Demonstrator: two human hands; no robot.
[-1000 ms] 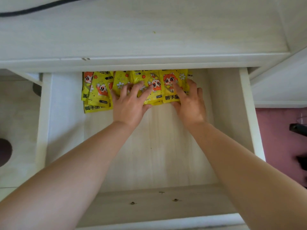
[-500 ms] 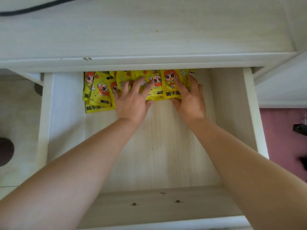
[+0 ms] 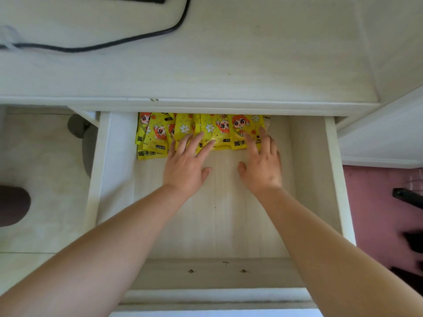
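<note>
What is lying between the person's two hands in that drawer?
In the head view, bare pale drawer floor separates the left hand and right hand at the thumbs; farther back, the yellow packets span the gap.

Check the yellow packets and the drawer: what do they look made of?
Yellow packets: likely thin plastic or foil-laminate film with a glossy finish. The signs are a bright glare spot by the left hand and crinkled printed faces.
Drawer: pale wood-grain board, probably laminate or veneer, matte. It shows fine straight grain lines on the floor and smooth white side walls. Solid wood cannot be ruled out.
</note>
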